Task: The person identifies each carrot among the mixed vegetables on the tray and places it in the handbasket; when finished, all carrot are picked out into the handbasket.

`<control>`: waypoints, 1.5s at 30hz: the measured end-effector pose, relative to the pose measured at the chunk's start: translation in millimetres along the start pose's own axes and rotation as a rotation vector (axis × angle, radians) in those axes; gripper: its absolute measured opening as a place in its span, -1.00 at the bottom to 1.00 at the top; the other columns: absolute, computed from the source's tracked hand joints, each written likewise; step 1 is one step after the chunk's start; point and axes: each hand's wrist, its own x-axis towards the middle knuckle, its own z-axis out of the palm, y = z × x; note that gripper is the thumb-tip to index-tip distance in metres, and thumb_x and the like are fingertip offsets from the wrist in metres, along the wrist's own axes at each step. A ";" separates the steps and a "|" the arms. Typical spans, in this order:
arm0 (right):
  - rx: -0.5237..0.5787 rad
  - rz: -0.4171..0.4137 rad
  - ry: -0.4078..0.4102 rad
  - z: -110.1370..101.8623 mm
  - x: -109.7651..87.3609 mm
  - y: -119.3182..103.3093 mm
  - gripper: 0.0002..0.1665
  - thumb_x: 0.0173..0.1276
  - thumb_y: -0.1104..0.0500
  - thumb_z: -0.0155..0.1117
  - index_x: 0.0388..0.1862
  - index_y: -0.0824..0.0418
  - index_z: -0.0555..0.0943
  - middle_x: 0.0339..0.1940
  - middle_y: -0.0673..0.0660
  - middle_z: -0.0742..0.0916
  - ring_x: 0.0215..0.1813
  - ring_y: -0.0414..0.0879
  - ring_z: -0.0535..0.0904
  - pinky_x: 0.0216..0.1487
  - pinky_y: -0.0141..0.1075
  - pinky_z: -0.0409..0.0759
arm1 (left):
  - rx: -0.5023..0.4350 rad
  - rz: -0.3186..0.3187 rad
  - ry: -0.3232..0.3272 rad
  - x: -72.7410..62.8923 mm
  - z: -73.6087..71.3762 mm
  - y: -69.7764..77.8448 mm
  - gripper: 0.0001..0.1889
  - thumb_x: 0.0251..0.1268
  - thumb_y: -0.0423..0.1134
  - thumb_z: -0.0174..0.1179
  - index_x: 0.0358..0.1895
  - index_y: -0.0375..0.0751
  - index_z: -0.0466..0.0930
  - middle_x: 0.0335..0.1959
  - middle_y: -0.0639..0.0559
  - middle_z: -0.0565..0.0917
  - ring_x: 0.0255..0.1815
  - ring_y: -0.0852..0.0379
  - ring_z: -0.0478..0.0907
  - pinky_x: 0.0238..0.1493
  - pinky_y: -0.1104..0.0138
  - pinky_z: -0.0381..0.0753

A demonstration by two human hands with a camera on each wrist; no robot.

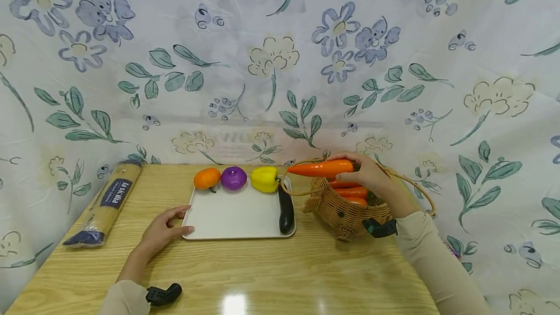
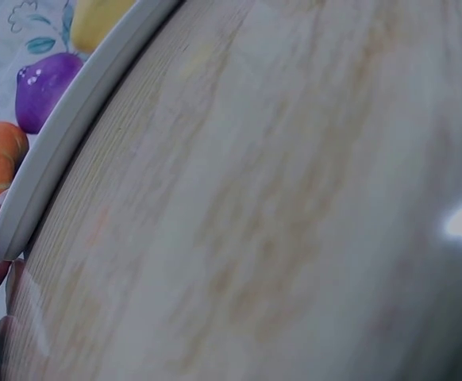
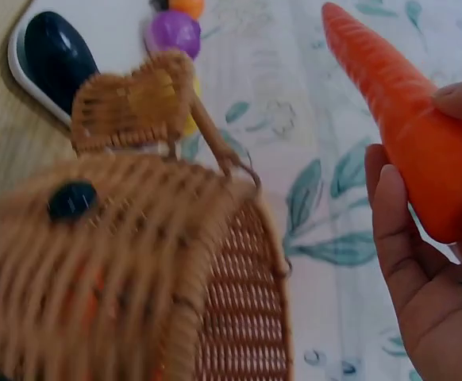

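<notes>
My right hand [image 1: 369,176] holds a large orange carrot [image 3: 406,119] above a wicker basket [image 1: 334,210], its pointed end toward the left. More carrots [image 1: 352,192] lie inside the basket, under that hand. At the left edge of a white tray [image 1: 232,215], my left hand [image 1: 164,230] grips the rim between thumb and fingers. Along the tray's back edge sit a round orange vegetable [image 1: 207,178], a purple onion [image 1: 234,179] and a yellow bell pepper [image 1: 264,179]. A dark eggplant [image 1: 286,213] lies lengthwise along its right side.
A bag of spaghetti [image 1: 109,203] with a dark blue label lies at the table's left side. The basket's thin looped handles [image 1: 415,186] stick out to both sides. Behind the wooden table [image 1: 245,276] hangs a floral cloth [image 1: 280,62].
</notes>
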 end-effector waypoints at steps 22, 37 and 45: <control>-0.099 0.092 0.043 -61.0 -5.6 15.4 -0.43 0.30 0.32 0.24 0.31 0.34 0.47 0.17 0.35 0.49 -0.10 -0.01 0.48 -0.14 -0.31 0.57 | 0.020 -0.004 -0.004 -0.4 -0.5 -2.5 -0.30 0.21 -0.04 0.38 0.40 -0.19 0.42 0.08 -0.15 0.52 -0.23 0.09 0.25 -0.25 0.30 0.20; -0.233 0.173 0.007 -81.1 11.1 33.6 -0.46 0.28 0.27 0.23 0.26 0.36 0.50 0.25 0.37 0.44 -0.10 0.05 0.48 -0.08 -0.18 0.61 | 0.004 -0.010 0.003 0.1 1.3 -1.2 -0.30 0.19 -0.05 0.40 0.39 -0.16 0.43 0.10 -0.14 0.53 -0.23 0.10 0.25 -0.25 0.31 0.21; -0.239 0.189 -0.067 -67.2 29.3 51.6 -0.51 0.28 0.29 0.20 0.20 0.39 0.54 0.17 0.43 0.51 -0.14 0.00 0.49 -0.12 -0.20 0.55 | 0.004 -0.035 -0.001 -1.7 1.8 1.6 -0.29 0.19 -0.04 0.40 0.40 -0.16 0.42 0.10 -0.13 0.52 -0.23 0.11 0.25 -0.26 0.31 0.21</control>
